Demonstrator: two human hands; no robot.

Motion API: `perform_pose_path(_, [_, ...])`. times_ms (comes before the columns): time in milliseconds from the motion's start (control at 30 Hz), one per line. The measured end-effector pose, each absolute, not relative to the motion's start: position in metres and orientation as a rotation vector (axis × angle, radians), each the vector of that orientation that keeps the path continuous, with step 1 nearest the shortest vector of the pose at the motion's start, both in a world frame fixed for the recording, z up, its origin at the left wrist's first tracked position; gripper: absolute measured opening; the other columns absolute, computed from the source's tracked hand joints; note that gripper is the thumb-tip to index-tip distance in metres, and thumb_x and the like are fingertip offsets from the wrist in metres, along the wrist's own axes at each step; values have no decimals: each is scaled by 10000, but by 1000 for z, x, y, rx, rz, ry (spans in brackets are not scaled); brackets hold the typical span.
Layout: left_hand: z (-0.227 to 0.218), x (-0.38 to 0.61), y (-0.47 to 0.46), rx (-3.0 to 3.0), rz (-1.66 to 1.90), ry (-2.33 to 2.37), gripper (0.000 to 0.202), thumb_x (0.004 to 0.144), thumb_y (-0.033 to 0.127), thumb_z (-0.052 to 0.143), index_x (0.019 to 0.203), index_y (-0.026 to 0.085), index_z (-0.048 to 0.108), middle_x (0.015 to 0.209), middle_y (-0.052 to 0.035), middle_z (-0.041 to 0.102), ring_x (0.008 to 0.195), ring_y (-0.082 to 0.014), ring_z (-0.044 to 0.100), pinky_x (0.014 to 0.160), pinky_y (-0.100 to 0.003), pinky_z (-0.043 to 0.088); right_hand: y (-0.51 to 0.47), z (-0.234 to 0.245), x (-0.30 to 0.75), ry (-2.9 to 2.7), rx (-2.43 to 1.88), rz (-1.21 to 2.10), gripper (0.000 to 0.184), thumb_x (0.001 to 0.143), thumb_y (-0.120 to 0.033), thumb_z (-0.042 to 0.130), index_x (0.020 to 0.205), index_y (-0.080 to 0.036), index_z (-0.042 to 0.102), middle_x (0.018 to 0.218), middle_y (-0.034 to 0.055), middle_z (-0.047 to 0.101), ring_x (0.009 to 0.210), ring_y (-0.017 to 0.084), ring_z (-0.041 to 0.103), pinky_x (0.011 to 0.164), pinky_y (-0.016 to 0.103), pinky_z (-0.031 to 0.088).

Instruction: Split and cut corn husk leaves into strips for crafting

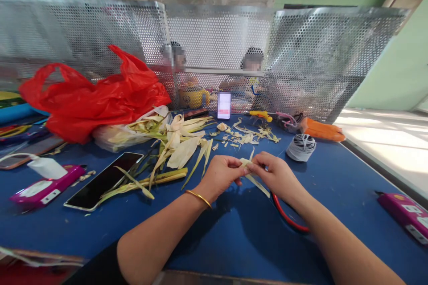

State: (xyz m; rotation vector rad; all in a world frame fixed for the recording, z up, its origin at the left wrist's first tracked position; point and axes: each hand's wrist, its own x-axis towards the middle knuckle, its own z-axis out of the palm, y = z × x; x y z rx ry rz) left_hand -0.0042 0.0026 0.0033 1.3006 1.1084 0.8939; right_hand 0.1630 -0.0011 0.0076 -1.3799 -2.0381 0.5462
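Observation:
Over the middle of the blue table, my left hand (224,173) and my right hand (272,173) come together, fingertips almost meeting. Both pinch a pale strip of corn husk (257,184), whose narrow tail hangs down between them and a thin end sticks up. Below my right forearm curves a red tube-like loop (286,218), partly hidden by the arm. Left of my hands lies a loose heap of pale and green husks (183,152). Small husk scraps (252,135) are scattered just beyond my fingers.
A red plastic bag (110,102) stands back left. Nearer are a black phone (105,180) and a magenta power strip (50,187). To the right sit a spool of grey cord (301,148), an orange packet (321,129) and another magenta strip (406,216). Two people sit behind the perforated metal screen (217,31).

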Motion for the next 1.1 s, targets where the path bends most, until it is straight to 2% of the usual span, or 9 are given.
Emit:
perform_pose_path(67, [4, -4, 2, 1335, 874, 1106, 135, 690, 247, 719, 625, 138, 673, 465, 32, 546, 424, -59, 465, 417, -164, 298, -2, 7, 163, -1963, -1392, 597, 160, 824, -350, 573, 740, -214, 555, 627, -32, 538, 603, 132, 487, 570, 250, 347])
perform_pose_path(133, [2, -5, 2, 1379, 849, 1105, 171, 701, 283, 706, 628, 131, 679, 457, 24, 540, 428, -66, 467, 424, -169, 306, -2, 7, 161, -1909, -1372, 650, 139, 809, -346, 604, 857, -218, 582, 604, -50, 550, 570, 126, 481, 550, 243, 346])
perform_pose_path(333, [-21, -4, 7, 1563, 808, 966, 192, 714, 323, 674, 730, 141, 732, 524, 14, 573, 458, -89, 501, 484, -200, 381, -2, 6, 158, -1927, -1342, 596, 224, 815, -366, 586, 675, -197, 625, 697, 2, 582, 638, 135, 508, 568, 253, 362])
perform_pose_path(433, [-21, -5, 6, 1585, 779, 914, 191, 724, 338, 666, 704, 156, 722, 541, 20, 568, 476, -89, 522, 498, -195, 394, -1, 5, 158, -1838, -1315, 665, 211, 780, -353, 614, 643, -193, 595, 652, -8, 552, 609, 131, 485, 556, 254, 363])
perform_pose_path(533, [-11, -5, 1, 1574, 723, 884, 209, 721, 357, 674, 670, 157, 706, 533, 16, 570, 478, -87, 525, 477, -186, 373, 0, 5, 158, -1649, -1278, 849, 274, 794, -427, 598, 652, -198, 545, 555, -40, 495, 519, 112, 436, 506, 245, 347])
perform_pose_path(633, [-2, -5, -3, 1566, 632, 849, 227, 721, 371, 678, 668, 151, 699, 521, 11, 572, 467, -83, 508, 460, -184, 350, 2, 4, 157, -1431, -1213, 966, 321, 783, -490, 611, 671, -202, 523, 539, -39, 525, 479, 105, 458, 486, 241, 372])
perform_pose_path(800, [-5, -8, 0, 1525, 587, 800, 276, 705, 423, 697, 689, 148, 688, 542, 11, 573, 477, -86, 517, 447, -187, 335, 3, 6, 155, -1279, -1134, 1001, 311, 765, -482, 649, 701, -201, 533, 626, -4, 622, 558, 125, 570, 579, 260, 475])
perform_pose_path(967, [-8, -7, 1, 1499, 586, 858, 364, 719, 499, 669, 658, 140, 682, 516, -3, 571, 472, -91, 516, 449, -192, 346, -1, 6, 151, -1322, -1134, 1084, 310, 769, -487, 645, 754, -199, 532, 704, 19, 682, 622, 144, 623, 624, 280, 499])
perform_pose_path(1100, [-5, -3, -3, 1446, 599, 921, 346, 691, 490, 688, 650, 146, 686, 522, -1, 574, 470, -94, 523, 436, -191, 331, -1, 2, 149, -1432, -1110, 1109, 294, 804, -485, 605, 778, -206, 517, 743, 22, 699, 697, 163, 648, 632, 277, 494])
